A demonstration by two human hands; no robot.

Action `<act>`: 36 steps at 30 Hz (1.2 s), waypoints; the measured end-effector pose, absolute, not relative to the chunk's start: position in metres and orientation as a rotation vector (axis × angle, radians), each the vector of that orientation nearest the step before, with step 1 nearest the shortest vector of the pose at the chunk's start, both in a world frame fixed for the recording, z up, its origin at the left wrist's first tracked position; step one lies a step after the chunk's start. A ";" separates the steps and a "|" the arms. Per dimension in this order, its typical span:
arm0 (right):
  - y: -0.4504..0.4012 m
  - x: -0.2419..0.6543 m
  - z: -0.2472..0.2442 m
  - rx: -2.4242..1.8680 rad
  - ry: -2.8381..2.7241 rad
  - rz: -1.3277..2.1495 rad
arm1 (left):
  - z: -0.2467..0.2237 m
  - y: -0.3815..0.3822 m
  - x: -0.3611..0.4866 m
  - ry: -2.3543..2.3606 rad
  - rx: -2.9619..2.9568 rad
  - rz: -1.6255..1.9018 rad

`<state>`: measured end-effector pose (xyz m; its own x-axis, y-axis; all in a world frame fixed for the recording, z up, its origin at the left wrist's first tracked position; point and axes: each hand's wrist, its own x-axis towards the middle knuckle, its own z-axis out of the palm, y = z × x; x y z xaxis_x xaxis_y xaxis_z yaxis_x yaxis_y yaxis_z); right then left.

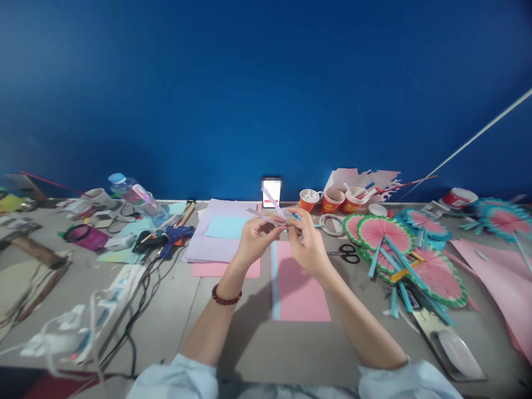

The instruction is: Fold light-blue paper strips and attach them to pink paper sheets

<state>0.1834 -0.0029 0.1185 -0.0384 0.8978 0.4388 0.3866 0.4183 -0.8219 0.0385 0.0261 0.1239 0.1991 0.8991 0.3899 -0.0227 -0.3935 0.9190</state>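
In front of me, both hands meet at the fingertips around a narrow lilac paper strip (pixel 272 199); two lengths of it stick out up and to the left. My left hand (pixel 252 239) is closed in a pinch on one length, with a dark red bead bracelet on that wrist. My right hand (pixel 308 241) pinches the strip from the other side. Something slim and blue shows by the right fingers, too small to name. Below them lies a pink paper sheet (pixel 301 293) with a light blue edge along its left side. Black-handled scissors (pixel 349 254) rest right of my right hand.
Lilac paper sheets (pixel 203 244) and a blue glue gun (pixel 177 238) lie left. A lit phone (pixel 271 194) leans on the wall. Paper cups (pixel 333 200) stand behind right; watermelon-patterned paper fans (pixel 386 235) lie right. A power strip (pixel 110 310) with cables is left front.
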 end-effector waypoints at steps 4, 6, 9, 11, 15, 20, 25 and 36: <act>-0.004 0.183 0.121 -1.176 -1.636 0.595 | 0.122 0.025 0.042 0.857 1.609 1.351; -0.004 0.183 0.122 -1.185 -1.645 0.589 | 0.121 0.025 0.043 0.859 1.590 1.361; -0.004 0.183 0.121 -1.183 -1.653 0.590 | 0.121 0.024 0.044 0.886 1.518 1.358; -0.003 0.183 0.120 -1.175 -1.646 0.585 | 0.121 0.025 0.044 0.906 1.455 1.348; -0.002 0.183 0.119 -1.152 -1.644 0.592 | 0.121 0.026 0.043 0.903 1.375 1.338; 0.000 0.183 0.117 -1.134 -1.645 0.583 | 0.126 0.026 0.044 0.880 1.282 1.328; 0.001 0.184 0.114 -1.154 -1.640 0.585 | 0.129 0.024 0.045 0.897 1.263 1.293; 0.000 0.183 0.118 -1.187 -1.611 0.632 | 0.126 0.024 0.048 0.881 1.162 1.263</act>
